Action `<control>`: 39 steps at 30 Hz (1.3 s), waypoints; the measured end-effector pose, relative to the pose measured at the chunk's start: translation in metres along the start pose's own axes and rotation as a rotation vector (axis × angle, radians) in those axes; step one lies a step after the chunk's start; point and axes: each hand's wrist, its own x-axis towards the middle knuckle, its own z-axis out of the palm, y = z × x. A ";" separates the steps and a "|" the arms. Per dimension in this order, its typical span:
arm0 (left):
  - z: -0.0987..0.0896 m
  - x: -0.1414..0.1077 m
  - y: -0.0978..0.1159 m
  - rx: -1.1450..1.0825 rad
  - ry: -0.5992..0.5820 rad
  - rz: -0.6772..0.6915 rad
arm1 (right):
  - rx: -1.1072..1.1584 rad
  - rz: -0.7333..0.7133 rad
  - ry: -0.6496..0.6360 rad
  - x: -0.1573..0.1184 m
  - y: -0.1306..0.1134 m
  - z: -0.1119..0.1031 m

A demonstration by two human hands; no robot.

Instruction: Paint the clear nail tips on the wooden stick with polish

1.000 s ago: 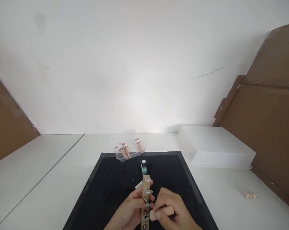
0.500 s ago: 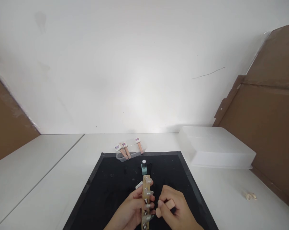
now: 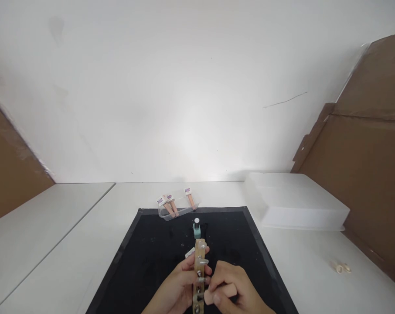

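Observation:
My left hand [image 3: 181,283] is wrapped round a narrow wooden strip [image 3: 199,268] that carries several false nail tips on metal studs. In my right hand [image 3: 235,285] is a pale pink block [image 3: 221,293], pinched between thumb and fingers; its left end is against or very close to a lower nail tip on the strip. Just beyond the strip's far end, a green bottle [image 3: 196,230] with a white-topped dark cap stands on the black mat [image 3: 161,244]. A small white label [image 3: 190,252] shows beside my left hand's fingers.
A clear plastic tray [image 3: 181,211] behind the mat holds pink sticks with labelled white ends. At the right is a white box-like cover [image 3: 298,200], and nearer, small pale round pieces [image 3: 342,267] lie on the white table. Brown cardboard panels [image 3: 364,174] flank both sides.
My right hand has moved left and slightly down, bringing the pink block up to the strip's lower nail tips. My left hand and the strip have hardly moved.

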 end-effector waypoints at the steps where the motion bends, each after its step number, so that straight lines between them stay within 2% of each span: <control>1: 0.000 0.000 0.000 0.001 -0.002 0.000 | -0.011 -0.001 -0.007 -0.001 0.002 0.001; 15: 0.003 0.000 0.000 -0.007 0.009 -0.042 | -0.183 0.106 0.104 0.002 -0.008 -0.005; 19: 0.002 0.000 0.001 -0.007 0.007 -0.053 | -0.121 0.051 0.166 0.004 -0.012 -0.008; 27: 0.004 -0.003 0.001 0.010 0.036 -0.027 | -0.037 -0.060 0.029 0.002 -0.004 -0.001; 32: 0.004 -0.002 0.000 0.009 0.044 -0.036 | -0.079 -0.006 0.007 0.003 -0.003 0.000; 39: 0.008 -0.004 0.003 0.004 0.037 -0.034 | -0.148 0.089 0.060 0.005 -0.009 -0.004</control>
